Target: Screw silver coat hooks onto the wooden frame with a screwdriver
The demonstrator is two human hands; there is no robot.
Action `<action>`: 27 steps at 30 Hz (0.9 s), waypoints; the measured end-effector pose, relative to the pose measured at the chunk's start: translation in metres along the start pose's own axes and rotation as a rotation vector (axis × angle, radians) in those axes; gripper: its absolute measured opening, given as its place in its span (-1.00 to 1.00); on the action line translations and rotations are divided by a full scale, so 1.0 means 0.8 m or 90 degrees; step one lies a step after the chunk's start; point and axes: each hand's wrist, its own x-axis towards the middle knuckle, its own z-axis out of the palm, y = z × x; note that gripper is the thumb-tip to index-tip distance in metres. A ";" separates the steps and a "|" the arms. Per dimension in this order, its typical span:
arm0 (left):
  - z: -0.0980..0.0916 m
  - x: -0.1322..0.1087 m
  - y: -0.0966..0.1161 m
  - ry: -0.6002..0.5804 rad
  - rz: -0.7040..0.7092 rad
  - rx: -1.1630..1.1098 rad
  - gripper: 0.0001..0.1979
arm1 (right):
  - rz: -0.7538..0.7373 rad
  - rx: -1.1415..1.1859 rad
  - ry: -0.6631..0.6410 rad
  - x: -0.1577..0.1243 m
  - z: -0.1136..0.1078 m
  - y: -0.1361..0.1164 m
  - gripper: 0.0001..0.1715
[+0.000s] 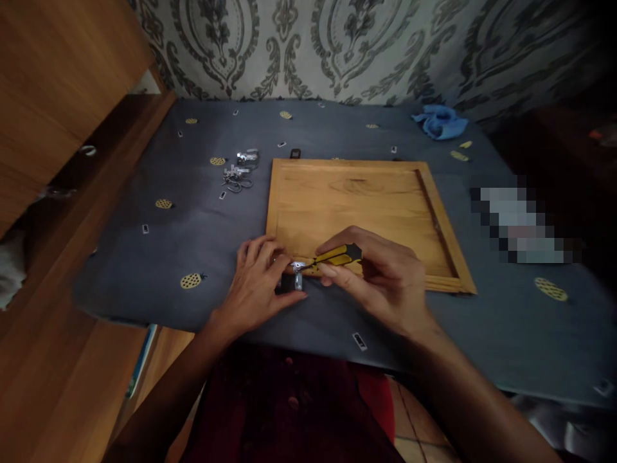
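Note:
A framed wooden cabinet door (351, 199) lies flat on the cloth-covered table. At its near left edge sits a metal cabinet hinge (299, 281), partly hidden by fingers. My left hand (258, 280) rests over the door's near left corner, its index finger and thumb on either side of the hinge. A yellow and black screwdriver (340, 255) is gripped in the fingers of my right hand (390, 276). Its shaft points left, and the tip meets the hinge or lies very close to it; any screw there is too small to make out.
Several metal hinges or similar fittings (238, 170) lie on the left of the table. A small dark object (295, 154) sits behind the door. At the back right is a crumpled blue cloth (441, 122). A wooden cabinet (62, 83) borders the left side, a patterned wall covering the back.

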 end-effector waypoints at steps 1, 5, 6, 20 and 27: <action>0.000 0.000 0.000 0.000 0.000 0.000 -0.53 | -0.001 -0.010 0.010 0.000 0.001 0.001 -0.82; 0.000 0.001 0.001 -0.005 -0.006 -0.007 -0.54 | -0.045 -0.069 0.017 -0.002 0.008 0.005 -0.84; 0.000 0.001 0.001 -0.005 -0.008 -0.008 -0.55 | -0.059 -0.085 0.020 -0.002 0.010 0.006 -0.84; 0.001 0.000 -0.002 -0.008 -0.008 -0.005 -0.53 | 0.020 -0.036 0.185 -0.011 0.004 -0.011 -0.95; 0.000 0.000 0.000 -0.004 -0.006 0.010 -0.51 | -0.023 -0.096 0.118 -0.010 0.014 0.001 -0.96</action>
